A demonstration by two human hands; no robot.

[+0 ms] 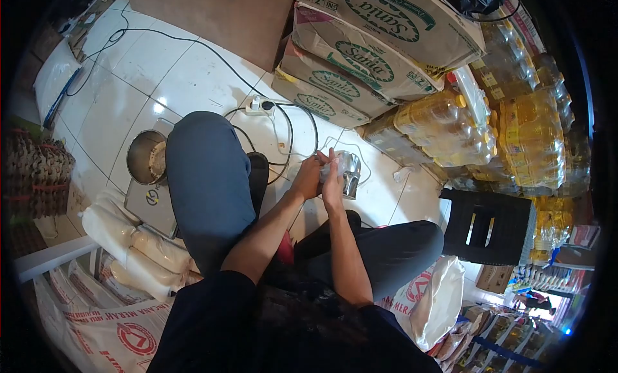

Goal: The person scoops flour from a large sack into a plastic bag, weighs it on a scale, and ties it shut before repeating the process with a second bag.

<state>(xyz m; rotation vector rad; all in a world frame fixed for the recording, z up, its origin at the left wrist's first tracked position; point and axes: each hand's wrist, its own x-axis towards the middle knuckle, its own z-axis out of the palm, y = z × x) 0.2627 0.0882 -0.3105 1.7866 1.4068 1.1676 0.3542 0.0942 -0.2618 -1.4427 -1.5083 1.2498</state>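
I sit on the floor with both knees spread. My left hand [308, 175] and my right hand [332, 181] meet in front of me around a small clear plastic bag [337, 165], fingers closed on it. The bag is held right against a shiny metal device [351, 173] that stands on the white tiled floor [161, 70]. What is inside the bag cannot be made out.
A digital scale [153, 202] with a metal bowl [147, 157] lies at my left knee, filled plastic bags [129, 244] beside it. Stacked Sania cartons [360, 57] and cooking oil bottles [515, 128] stand ahead right. A power strip [261, 105], a black stool [486, 225], white sacks [109, 334].
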